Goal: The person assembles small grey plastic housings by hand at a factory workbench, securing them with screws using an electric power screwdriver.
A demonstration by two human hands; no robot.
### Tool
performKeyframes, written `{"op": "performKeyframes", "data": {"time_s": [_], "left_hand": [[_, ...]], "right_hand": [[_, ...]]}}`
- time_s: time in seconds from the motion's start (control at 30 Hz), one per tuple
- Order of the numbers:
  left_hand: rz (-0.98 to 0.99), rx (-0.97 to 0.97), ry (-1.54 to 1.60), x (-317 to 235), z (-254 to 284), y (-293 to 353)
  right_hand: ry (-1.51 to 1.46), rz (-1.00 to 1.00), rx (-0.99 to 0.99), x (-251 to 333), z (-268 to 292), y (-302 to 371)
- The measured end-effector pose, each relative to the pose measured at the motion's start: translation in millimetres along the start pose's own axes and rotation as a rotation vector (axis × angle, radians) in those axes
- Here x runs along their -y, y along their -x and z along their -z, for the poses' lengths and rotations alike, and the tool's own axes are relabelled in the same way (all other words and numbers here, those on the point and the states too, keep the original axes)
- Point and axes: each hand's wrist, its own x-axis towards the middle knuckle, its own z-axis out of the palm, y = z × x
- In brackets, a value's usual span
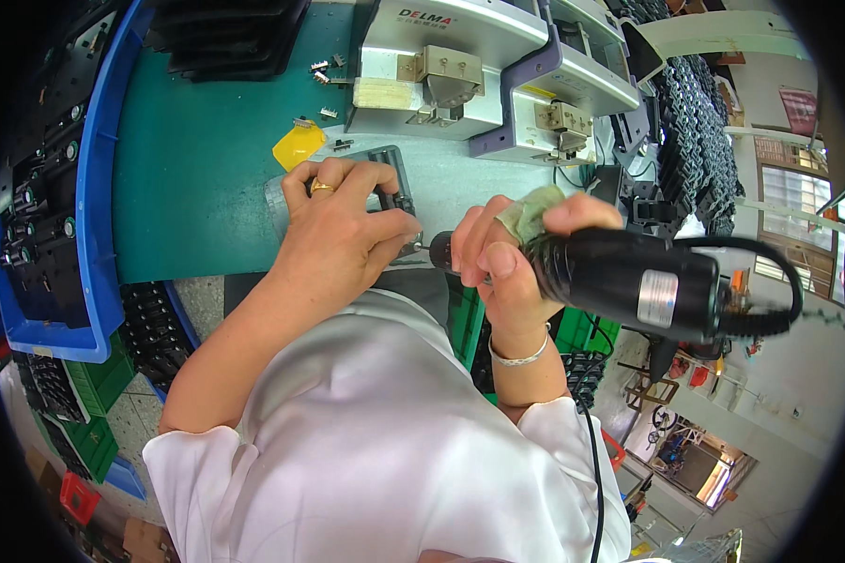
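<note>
My right hand [512, 253] is wrapped around a black corded electric screwdriver [620, 277], held nearly level with its tip pointing left. A pale green wrap shows under my fingers on its body. The screwdriver's thin bit reaches the near corner of a dark grey plastic housing [399, 188], close to my left fingertips; whether a screw sits there is too small to tell. My left hand [338, 220], a ring on one finger, curls over the housing and grips it against the table, hiding much of it. Beyond that hand lies a yellow piece [299, 147] with a small switch-like part at its edge.
Two silver screw-feeder machines [441, 70] stand at the back of the green table [188, 188]. Small metal parts [327, 70] lie loose near them. Black trays [230, 38] are stacked far left. A blue bin [94, 206] of black parts flanks the table's left edge.
</note>
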Motion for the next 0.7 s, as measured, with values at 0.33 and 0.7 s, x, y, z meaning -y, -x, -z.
{"op": "performKeyframes", "data": {"time_s": [0.33,0.7], "left_hand": [[-0.029,-0.029,0.017,5,-1,-3],[-0.207,-0.122,-0.176,-6,-5,18]], "right_hand": [[0.125,0.04,-0.084,-3,-11,5],[-0.204,0.173,-0.318,22,20,-1]]}}
